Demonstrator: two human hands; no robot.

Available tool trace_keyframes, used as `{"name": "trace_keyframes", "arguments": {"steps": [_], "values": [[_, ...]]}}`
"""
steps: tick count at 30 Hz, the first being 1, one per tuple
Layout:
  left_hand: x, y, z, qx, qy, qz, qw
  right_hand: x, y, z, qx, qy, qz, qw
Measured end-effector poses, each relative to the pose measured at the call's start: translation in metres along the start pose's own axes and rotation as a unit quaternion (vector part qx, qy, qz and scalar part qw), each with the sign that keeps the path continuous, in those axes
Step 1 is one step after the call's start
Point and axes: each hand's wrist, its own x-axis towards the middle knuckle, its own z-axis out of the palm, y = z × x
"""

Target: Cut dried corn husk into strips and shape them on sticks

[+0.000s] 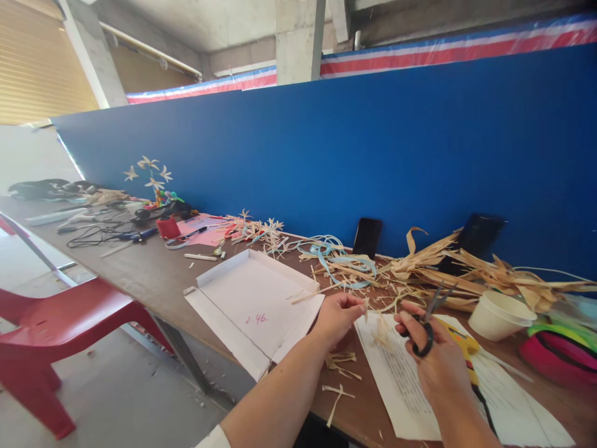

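Observation:
My left hand [339, 316] is closed in a pinch on a small pale piece of dried husk [366, 309], above the table's near edge. In my right hand [436, 354] is a pair of scissors [425, 333] with black handles, the blades pointing up and away and slightly apart. Below both hands lies a printed sheet of paper [405, 398], with small husk scraps [383, 336] on it. A yellow tool with a black cord [461, 342], perhaps a glue gun, rests partly hidden behind my right hand.
A white box lid [252, 292] marked in red sits left of my hands. Dried husks [424, 255] and blue ribbon [326, 249] lie behind, near a leaning phone [367, 236]. A paper cup [501, 314] and pink pouch [559, 358] stand right. A red chair [69, 317] is left.

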Motion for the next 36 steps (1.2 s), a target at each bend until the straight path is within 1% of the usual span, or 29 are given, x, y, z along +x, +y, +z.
{"name": "trace_keyframes", "arguments": {"steps": [3, 6, 8, 14, 16, 18, 19, 21, 23, 24, 26, 29, 31, 33, 34, 35, 36], "values": [[0.002, -0.006, 0.000, 0.092, 0.011, 0.013, 0.996, 0.001, -0.003, 0.000, 0.081, 0.025, 0.018, 0.996], [0.003, -0.011, 0.002, 0.192, 0.015, 0.029, 0.981, 0.000, -0.006, 0.000, 0.110, 0.050, 0.017, 0.992], [0.003, -0.011, 0.004, 0.252, 0.015, 0.027, 0.967, 0.000, -0.007, 0.000, 0.128, 0.062, 0.017, 0.990], [0.002, -0.002, 0.012, 0.383, 0.011, 0.030, 0.923, 0.001, -0.011, -0.004, 0.166, 0.069, 0.030, 0.983], [0.000, 0.002, 0.014, 0.424, 0.010, 0.036, 0.905, 0.001, -0.013, -0.005, 0.171, 0.070, 0.030, 0.982], [-0.001, 0.005, 0.016, 0.470, 0.000, 0.071, 0.880, 0.001, -0.013, -0.005, 0.176, 0.071, 0.032, 0.981], [-0.002, 0.006, 0.017, 0.494, -0.018, 0.099, 0.864, 0.001, -0.013, -0.005, 0.178, 0.069, 0.032, 0.981], [-0.002, 0.008, 0.021, 0.542, -0.079, 0.154, 0.822, 0.002, -0.013, -0.005, 0.179, 0.066, 0.030, 0.981], [-0.002, 0.010, 0.024, 0.590, -0.148, 0.189, 0.771, 0.002, -0.012, -0.006, 0.180, 0.062, 0.028, 0.981], [-0.002, 0.011, 0.026, 0.611, -0.173, 0.198, 0.746, 0.002, -0.012, -0.006, 0.181, 0.060, 0.029, 0.981], [-0.002, 0.014, 0.030, 0.645, -0.199, 0.206, 0.709, 0.001, -0.013, -0.006, 0.182, 0.059, 0.036, 0.981], [-0.002, 0.018, 0.035, 0.673, -0.220, 0.208, 0.675, 0.001, -0.014, -0.006, 0.183, 0.056, 0.045, 0.981], [-0.001, 0.021, 0.037, 0.679, -0.235, 0.210, 0.663, 0.001, -0.014, -0.006, 0.181, 0.054, 0.047, 0.981], [0.000, 0.023, 0.037, 0.678, -0.248, 0.217, 0.658, 0.001, -0.012, -0.005, 0.176, 0.054, 0.045, 0.982], [0.002, 0.023, 0.037, 0.672, -0.251, 0.222, 0.661, 0.001, -0.012, -0.005, 0.173, 0.055, 0.043, 0.982], [0.004, 0.023, 0.036, 0.660, -0.249, 0.226, 0.672, 0.002, -0.011, -0.005, 0.171, 0.055, 0.043, 0.983], [0.006, 0.023, 0.035, 0.643, -0.241, 0.221, 0.693, 0.002, -0.010, -0.005, 0.169, 0.055, 0.043, 0.983]]}}
